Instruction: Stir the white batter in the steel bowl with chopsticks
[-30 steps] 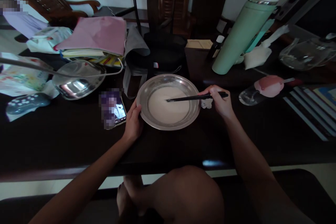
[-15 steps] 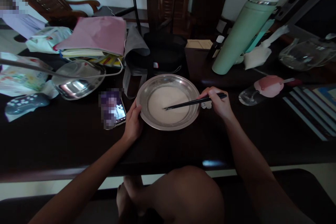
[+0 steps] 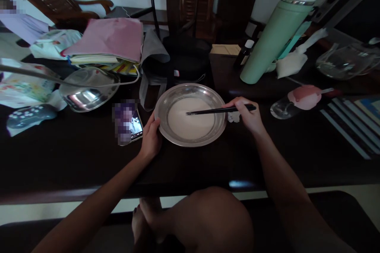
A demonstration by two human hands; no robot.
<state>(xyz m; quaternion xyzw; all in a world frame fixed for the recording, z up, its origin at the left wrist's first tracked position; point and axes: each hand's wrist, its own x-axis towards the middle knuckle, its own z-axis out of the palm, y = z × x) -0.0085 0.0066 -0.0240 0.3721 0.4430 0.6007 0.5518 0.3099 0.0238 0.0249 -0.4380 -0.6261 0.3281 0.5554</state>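
A shallow steel dish (image 3: 219, 116) holding a pale, creamy white mixture (image 3: 190, 122) sits on the dark table in front of me. My left hand (image 3: 151, 139) grips the dish's left rim, fingers curled on it. My right hand (image 3: 248, 115) is closed on a pair of black chopsticks (image 3: 218, 110), whose tips lie in the mixture near its upper middle. A small white crumpled scrap (image 3: 234, 117) lies just right of the dish, under the chopsticks.
A phone (image 3: 130, 123) lies left of the dish, an empty steel bowl (image 3: 88, 89) and a game controller (image 3: 28, 114) further left. A green flask (image 3: 271, 39), a glass pot (image 3: 346, 61), a pink-lidded cup (image 3: 297, 101) and books (image 3: 353, 120) stand right. Papers (image 3: 109, 41) are piled behind.
The chopstick tips swung in the mixture: down and toward me half a second ago, now back up to the upper middle. My left hand and the dish have stayed put.
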